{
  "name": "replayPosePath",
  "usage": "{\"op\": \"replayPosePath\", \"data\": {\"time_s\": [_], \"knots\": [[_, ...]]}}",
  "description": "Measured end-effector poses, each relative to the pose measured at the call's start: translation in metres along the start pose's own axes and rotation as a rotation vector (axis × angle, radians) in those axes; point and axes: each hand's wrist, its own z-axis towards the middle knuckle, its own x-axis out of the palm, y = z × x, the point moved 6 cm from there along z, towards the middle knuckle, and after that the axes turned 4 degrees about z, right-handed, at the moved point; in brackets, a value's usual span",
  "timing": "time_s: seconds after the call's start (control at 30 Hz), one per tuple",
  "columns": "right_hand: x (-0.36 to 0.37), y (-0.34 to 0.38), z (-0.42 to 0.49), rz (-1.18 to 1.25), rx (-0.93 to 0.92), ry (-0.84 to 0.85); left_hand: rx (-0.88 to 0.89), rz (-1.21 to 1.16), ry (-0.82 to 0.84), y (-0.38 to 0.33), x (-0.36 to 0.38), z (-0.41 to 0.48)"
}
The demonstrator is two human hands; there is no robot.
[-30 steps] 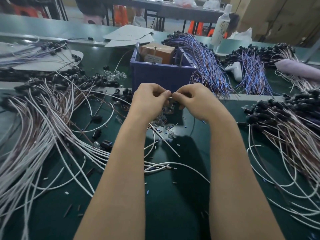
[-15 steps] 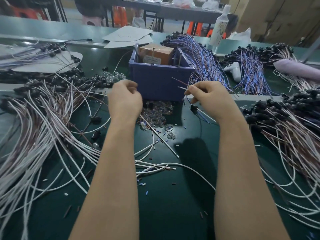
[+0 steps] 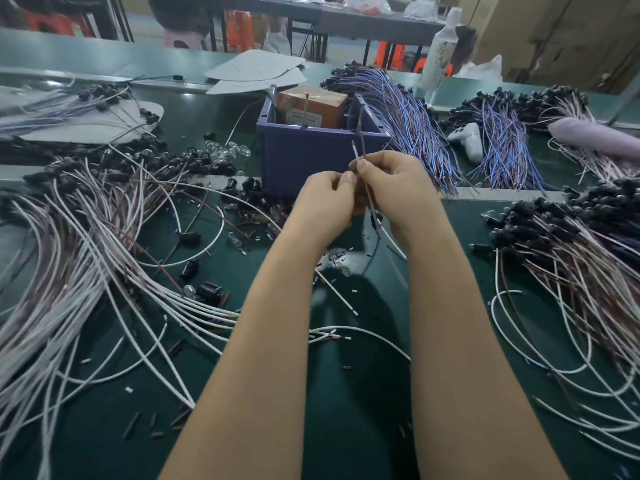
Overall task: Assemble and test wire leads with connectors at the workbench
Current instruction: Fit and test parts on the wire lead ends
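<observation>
Together, left hand (image 3: 322, 202), right hand (image 3: 398, 192) — pinching wire leads (image 3: 355, 150)

No text can be read: the white label (image 3: 304, 116) on the brown cardboard box (image 3: 313, 100) in the blue bin (image 3: 311, 161), upper middle of the frame, bears print too small and blurred, as does the white bottle (image 3: 439, 53) at upper right.

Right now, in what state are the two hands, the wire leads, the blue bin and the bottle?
left hand: pinches the wire leads.
right hand: pinches the same wire leads.
wire leads: held, ends pointing up.
blue bin: open top, brown box inside.
bottle: upright.
</observation>
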Motion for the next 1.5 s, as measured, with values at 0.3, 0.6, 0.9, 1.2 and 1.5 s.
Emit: {"op": "replayPosePath", "data": {"time_s": [0.3,0.6,0.9,1.2,1.5], "knots": [[0.008,-0.002,-0.003,0.270,-0.003,-0.091,-0.045,0.193,0.161,0.001,-0.013,-0.005],[-0.016,-0.008,-0.001,0.111,0.021,-0.161,-0.173,-0.045,-0.227,0.010,-0.055,0.005],[-0.041,-0.023,0.006,-0.421,0.209,-0.093,-0.011,-0.099,-0.275,-0.006,-0.067,0.000],[-0.016,-0.054,0.001,-0.329,0.351,0.074,-0.102,-0.107,-0.069,-0.007,-0.053,-0.009],[-0.001,-0.029,0.001,-0.145,0.024,0.005,-0.039,-0.145,-0.204,0.000,-0.055,0.000]]}}
